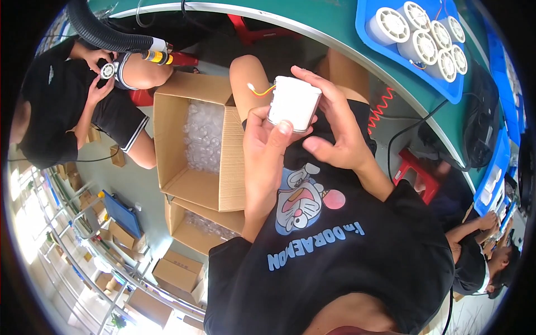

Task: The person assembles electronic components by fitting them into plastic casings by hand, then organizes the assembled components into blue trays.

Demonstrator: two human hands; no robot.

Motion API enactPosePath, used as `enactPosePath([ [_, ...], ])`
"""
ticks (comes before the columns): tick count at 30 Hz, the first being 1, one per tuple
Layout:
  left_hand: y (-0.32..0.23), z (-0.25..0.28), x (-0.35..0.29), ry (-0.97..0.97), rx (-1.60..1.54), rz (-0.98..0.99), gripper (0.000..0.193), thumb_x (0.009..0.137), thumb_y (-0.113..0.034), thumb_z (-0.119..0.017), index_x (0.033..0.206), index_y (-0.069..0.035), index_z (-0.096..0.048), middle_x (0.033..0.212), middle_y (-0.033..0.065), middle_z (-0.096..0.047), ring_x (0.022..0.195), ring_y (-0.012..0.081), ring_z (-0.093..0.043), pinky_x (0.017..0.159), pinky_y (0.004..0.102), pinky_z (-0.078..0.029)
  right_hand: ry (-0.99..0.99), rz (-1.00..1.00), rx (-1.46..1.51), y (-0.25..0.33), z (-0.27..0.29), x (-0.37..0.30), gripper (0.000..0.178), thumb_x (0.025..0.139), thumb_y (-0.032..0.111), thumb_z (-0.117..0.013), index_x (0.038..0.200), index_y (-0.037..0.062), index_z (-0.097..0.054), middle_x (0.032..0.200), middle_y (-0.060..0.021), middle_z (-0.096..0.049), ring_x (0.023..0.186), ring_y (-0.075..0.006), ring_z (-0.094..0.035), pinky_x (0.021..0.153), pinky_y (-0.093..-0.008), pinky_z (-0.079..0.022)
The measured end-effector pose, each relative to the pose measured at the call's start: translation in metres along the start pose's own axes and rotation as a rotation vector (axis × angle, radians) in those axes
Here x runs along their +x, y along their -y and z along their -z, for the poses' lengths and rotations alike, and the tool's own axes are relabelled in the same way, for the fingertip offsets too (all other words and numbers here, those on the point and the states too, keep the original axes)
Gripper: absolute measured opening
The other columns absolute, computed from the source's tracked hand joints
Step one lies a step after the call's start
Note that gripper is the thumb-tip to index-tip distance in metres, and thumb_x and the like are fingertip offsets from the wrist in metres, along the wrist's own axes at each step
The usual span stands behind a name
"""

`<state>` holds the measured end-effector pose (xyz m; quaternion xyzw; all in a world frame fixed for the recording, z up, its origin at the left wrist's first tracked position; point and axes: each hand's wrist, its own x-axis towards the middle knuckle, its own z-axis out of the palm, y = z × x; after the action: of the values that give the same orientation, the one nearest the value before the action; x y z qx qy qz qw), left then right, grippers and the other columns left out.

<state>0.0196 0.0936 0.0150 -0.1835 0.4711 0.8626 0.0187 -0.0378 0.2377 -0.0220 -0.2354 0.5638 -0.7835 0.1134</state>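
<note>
The left hand [267, 146] and right hand [335, 125] together clasp a white housing [294, 103] by its edges, held mid-air above the lap, right of the open cardboard box [192, 142]. Probable faults: the fingertip hold may slip and drop the unit, or its red and yellow leads [261, 91], hanging free at the left, may snag.

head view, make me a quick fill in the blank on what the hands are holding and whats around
1. Both hands hold a small white plastic housing with yellow and ____ wires at its corner.
2. The left hand and the right hand hold it above the person's ____.
3. The open cardboard box on the floor holds clear ____ parts.
4. More round white parts sit in a ____ tray on the green table.

Missing words: red; lap; plastic; blue
</note>
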Motion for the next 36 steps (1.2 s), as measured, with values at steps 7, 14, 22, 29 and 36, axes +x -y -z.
enactPosePath([
  [7, -0.004, -0.008, -0.004, 0.117, -0.057, 0.009, 0.050, 0.096, -0.028, -0.063, 0.123, 0.005, -0.038, 0.115, 0.0211, -0.061, 0.106, 0.0260, -0.064, 0.094, 0.0386, -0.051, 0.071, 0.066, -0.212, 0.007, 0.014, 0.014, 0.086, 0.072, 0.002, -0.077, 0.146, 0.0040, -0.033, 0.143, -0.0219, -0.046, 0.131, -0.0312, -0.049, 0.108, -0.0415, -0.039],
  [14, -0.010, -0.022, -0.018, -0.051, 0.348, -0.127, 0.049, 0.097, -0.029, -0.059, 0.128, 0.005, -0.041, 0.119, 0.0210, -0.060, 0.103, 0.0233, -0.063, 0.091, 0.0361, -0.050, 0.044, 0.151, 0.110, -0.015, 0.014, 0.017, 0.081, 0.074, 0.003, -0.077, 0.143, 0.0029, -0.034, 0.143, -0.0244, -0.043, 0.132, -0.0338, -0.047, 0.108, -0.0447, -0.040],
  [22, -0.006, -0.017, 0.003, -0.049, 0.249, -0.067, 0.041, 0.096, -0.025, -0.061, 0.121, 0.004, -0.047, 0.116, 0.0139, -0.060, 0.102, 0.0183, -0.061, 0.090, 0.0315, -0.048, -0.027, 0.070, -0.136, -0.004, 0.011, 0.015, 0.081, 0.072, 0.003, -0.081, 0.141, 0.0043, -0.038, 0.137, -0.0131, -0.049, 0.129, -0.0240, -0.048, 0.110, -0.0391, -0.037],
  [29, 0.006, -0.009, 0.016, 0.251, -0.229, 0.144, 0.065, 0.102, -0.051, -0.031, 0.142, 0.000, -0.036, 0.127, 0.0171, -0.056, 0.113, 0.0295, -0.060, 0.093, 0.0419, -0.049, -0.119, 0.071, -0.003, 0.001, 0.002, 0.019, 0.076, 0.071, 0.009, -0.083, 0.136, 0.0039, -0.044, 0.132, -0.0124, -0.051, 0.125, -0.0240, -0.051, 0.104, -0.0372, -0.042],
  [36, 0.006, -0.016, 0.015, -0.093, 0.135, -0.130, 0.059, 0.103, -0.046, -0.034, 0.142, -0.001, -0.036, 0.126, 0.0177, -0.056, 0.111, 0.0298, -0.060, 0.093, 0.0414, -0.050, -0.095, 0.016, -0.557, 0.024, 0.014, 0.018, 0.071, 0.066, 0.012, -0.084, 0.129, 0.0033, -0.052, 0.124, -0.0134, -0.056, 0.116, -0.0293, -0.056, 0.097, -0.0351, -0.047],
])
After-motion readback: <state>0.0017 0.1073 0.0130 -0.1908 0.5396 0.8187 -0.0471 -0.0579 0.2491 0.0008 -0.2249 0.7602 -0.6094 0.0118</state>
